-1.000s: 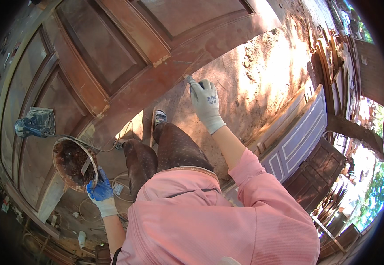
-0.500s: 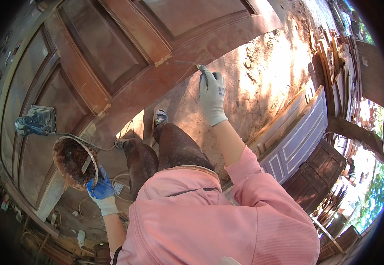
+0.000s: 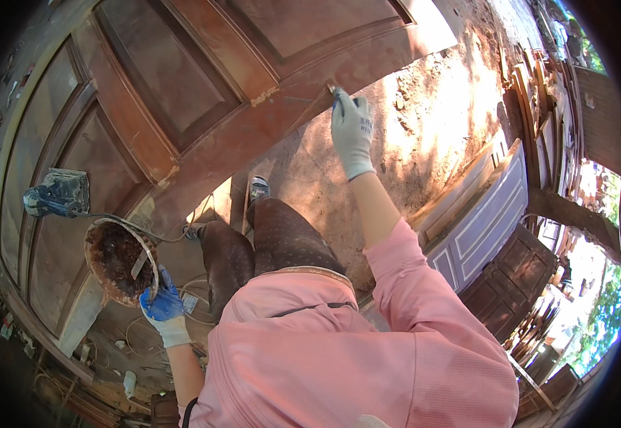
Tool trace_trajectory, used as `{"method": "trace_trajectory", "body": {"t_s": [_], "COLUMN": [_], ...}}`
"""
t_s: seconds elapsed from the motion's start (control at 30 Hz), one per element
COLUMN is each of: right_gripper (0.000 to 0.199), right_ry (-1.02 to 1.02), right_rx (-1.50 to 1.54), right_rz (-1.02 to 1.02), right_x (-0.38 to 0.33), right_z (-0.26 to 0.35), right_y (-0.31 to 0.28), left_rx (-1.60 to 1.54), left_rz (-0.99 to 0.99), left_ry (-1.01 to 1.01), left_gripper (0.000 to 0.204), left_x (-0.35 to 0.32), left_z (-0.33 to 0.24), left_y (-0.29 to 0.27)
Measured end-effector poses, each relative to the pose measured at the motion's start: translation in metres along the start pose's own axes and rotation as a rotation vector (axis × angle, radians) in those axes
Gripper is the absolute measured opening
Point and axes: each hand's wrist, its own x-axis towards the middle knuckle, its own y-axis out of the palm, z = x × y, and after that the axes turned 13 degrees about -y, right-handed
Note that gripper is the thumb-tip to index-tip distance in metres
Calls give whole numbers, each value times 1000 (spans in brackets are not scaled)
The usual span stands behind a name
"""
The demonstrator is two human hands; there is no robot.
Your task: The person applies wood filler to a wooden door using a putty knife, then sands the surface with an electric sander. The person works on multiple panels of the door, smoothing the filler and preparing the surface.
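Note:
My left hand [image 3: 162, 303], in a white glove with a blue palm, grips the rim of a round bowl [image 3: 101, 284] on the left. Reddish-brown paste [image 3: 116, 250] coats its inside, and a flat pale blade [image 3: 139, 264] stands in it. My right hand [image 3: 353, 132], gloved in white, is closed on a small scraper-like tool [image 3: 331, 85], mostly hidden by the fingers. Its tip is at the near edge of a large brown panelled door [image 3: 210, 153]. Light-brown filler patches [image 3: 264, 95] mark the door's joints.
A dusty blue power sander [image 3: 57, 192] rests on the door at the left, its cord trailing toward my legs. To the right lean a purple-grey panelled door [image 3: 478, 221] and a dark brown one [image 3: 514, 274]. Stacked boards [image 3: 539, 107] stand at far right.
My right hand has moved a little away from me and to the right along the door's edge, with the tool in it. My left hand and the bowl have hardly moved.

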Motion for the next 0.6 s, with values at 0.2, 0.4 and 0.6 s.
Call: {"method": "trace_trajectory", "body": {"t_s": [0.2, 0.4, 0.6], "right_gripper": [31, 32, 32], "right_ry": [-38, -40, -75], "right_rx": [78, 202, 159], "right_rz": [141, 10, 52], "right_x": [-36, -19, -27], "right_z": [35, 41, 51], "right_y": [-13, -2, 9], "left_rx": [-13, -19, -2], "left_rz": [6, 3, 16], "left_ry": [2, -28, -22], "left_gripper": [61, 61, 61], "left_x": [1, -1, -2], "left_z": [1, -1, -3], "left_y": [-8, -4, -1]}}
